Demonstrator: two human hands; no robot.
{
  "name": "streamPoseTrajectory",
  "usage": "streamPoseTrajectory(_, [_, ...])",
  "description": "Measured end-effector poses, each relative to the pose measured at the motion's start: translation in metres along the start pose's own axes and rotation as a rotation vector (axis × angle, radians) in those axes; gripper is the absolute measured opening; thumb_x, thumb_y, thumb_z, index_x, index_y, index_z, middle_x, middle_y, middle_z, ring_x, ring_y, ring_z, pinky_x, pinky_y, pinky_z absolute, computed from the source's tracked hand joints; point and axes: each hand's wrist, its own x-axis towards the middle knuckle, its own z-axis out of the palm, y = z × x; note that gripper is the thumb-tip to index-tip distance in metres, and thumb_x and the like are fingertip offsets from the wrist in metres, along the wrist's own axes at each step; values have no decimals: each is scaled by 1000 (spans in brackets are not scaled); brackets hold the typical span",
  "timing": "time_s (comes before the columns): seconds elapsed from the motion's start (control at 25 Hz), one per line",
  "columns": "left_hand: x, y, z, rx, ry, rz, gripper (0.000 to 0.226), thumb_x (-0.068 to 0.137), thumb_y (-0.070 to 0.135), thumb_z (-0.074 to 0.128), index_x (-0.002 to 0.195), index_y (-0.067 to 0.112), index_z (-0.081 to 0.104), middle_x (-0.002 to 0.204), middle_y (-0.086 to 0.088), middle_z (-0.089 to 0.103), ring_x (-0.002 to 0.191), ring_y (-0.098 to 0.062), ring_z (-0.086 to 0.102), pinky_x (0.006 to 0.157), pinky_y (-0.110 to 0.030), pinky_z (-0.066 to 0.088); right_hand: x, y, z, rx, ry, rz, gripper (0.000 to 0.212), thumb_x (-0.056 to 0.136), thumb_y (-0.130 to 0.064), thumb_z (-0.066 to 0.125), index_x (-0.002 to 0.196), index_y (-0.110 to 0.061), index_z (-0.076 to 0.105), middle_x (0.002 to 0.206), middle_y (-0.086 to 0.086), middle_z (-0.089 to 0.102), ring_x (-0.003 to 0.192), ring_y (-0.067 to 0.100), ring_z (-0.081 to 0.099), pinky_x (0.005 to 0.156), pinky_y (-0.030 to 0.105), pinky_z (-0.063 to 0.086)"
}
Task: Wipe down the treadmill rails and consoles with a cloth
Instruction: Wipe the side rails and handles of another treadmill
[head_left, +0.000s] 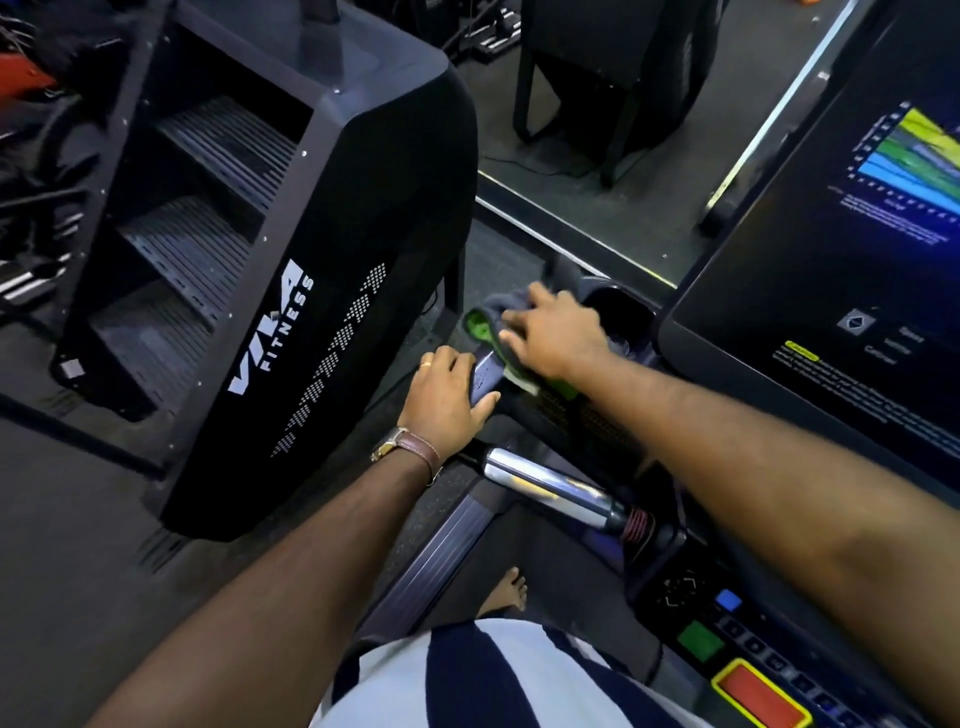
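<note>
Right hand presses grey-and-green cloth flat, fingers spread, beside black cupholder; left hand wraps dark rail end, bracing

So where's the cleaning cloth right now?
In the head view the cloth, grey and green, lies under the right hand on the treadmill's left console edge, beside the dark cup holder and just beyond the left hand.

Right hand flat on cloth, left hand gripping rail — treadmill.
</note>
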Motion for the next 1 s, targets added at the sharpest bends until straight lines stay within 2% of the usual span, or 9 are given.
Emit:
streamPoseTrajectory(0.08, [0, 0, -1, 3, -6, -8, 47, 77, 43, 69, 102, 6, 58, 100, -13, 54, 91, -33, 50, 84, -46, 47, 7, 0, -10, 77, -27, 229, 43, 95, -58, 36, 123, -36, 60, 135, 1, 39, 115, 35, 44, 82, 47, 47])
streamPoseTrajectory(0.24, [-2, -3, 0, 13, -7, 2, 46, 76, 45, 68, 101, 8, 58, 100, -12, 53, 91, -32, 50, 84, -45, 46, -11, -19, 6, -117, 3, -109, 48, 96, -62, 27, 124, -41, 59, 137, -7, 49, 116, 30, 43, 86, 47, 39])
streamPoseTrajectory(0.4, [-6, -5, -1, 3, -14, -19, 48, 77, 46, 68, 106, 8, 57, 102, -11, 53, 94, -31, 49, 82, -45, 47, 7, -7, 0, 19, 55, 267, 51, 91, -65, 29, 120, -38, 62, 131, -7, 53, 118, 33, 39, 91, 51, 37])
streamPoseTrajectory(0.56, [-13, -10, 0, 18, -2, -33, 50, 77, 49, 68, 102, 8, 57, 102, -11, 53, 94, -30, 50, 82, -43, 47, -20, -36, 13, 14, 64, -66, 39, 93, -61, 40, 113, -41, 67, 113, -10, 58, 104, 27, 46, 80, 42, 44])
streamPoseTrajectory(0.64, [-15, -12, 1, 18, 1, -53, 52, 76, 52, 68, 102, 8, 57, 101, -10, 54, 94, -29, 50, 84, -41, 47, -20, -11, 1, 243, -10, -179, 29, 91, -51, 58, 114, -38, 69, 111, -8, 61, 100, 22, 54, 83, 40, 49])
streamPoseTrajectory(0.72, [-17, -14, 1, 22, 5, -65, 55, 76, 54, 68, 101, 7, 57, 100, -10, 54, 93, -29, 50, 85, -41, 47, -8, 13, -22, 703, -87, -125, 23, 88, -28, 73, 111, -26, 74, 107, -4, 69, 96, 12, 64, 93, 36, 50])
streamPoseTrajectory(0.84, [-17, -13, 0, 56, -4, -64, 56, 77, 55, 66, 101, 5, 57, 99, -11, 53, 93, -30, 50, 87, -41, 46, 6, 24, -54, 1366, 25, 70, 19, 97, -16, 60, 113, -18, 71, 105, -4, 72, 96, 4, 64, 94, 28, 49])
streamPoseTrajectory(0.88, [-16, -12, 0, 54, -5, -67, 56, 77, 54, 67, 100, 4, 57, 98, -12, 53, 93, -30, 50, 86, -41, 46, 12, 24, -57, 1333, 44, 132, 22, 99, -22, 56, 116, -19, 70, 107, -4, 72, 101, 7, 64, 94, 29, 48])
streamPoseTrajectory(1.0, [-16, -12, -2, 34, 15, -70, 55, 76, 52, 70, 96, 3, 56, 95, -12, 54, 91, -30, 51, 86, -41, 46, 25, 16, -35, 146, -124, 294, 37, 93, -47, 57, 126, -33, 61, 145, 7, 47, 139, 36, 35, 110, 60, 24])
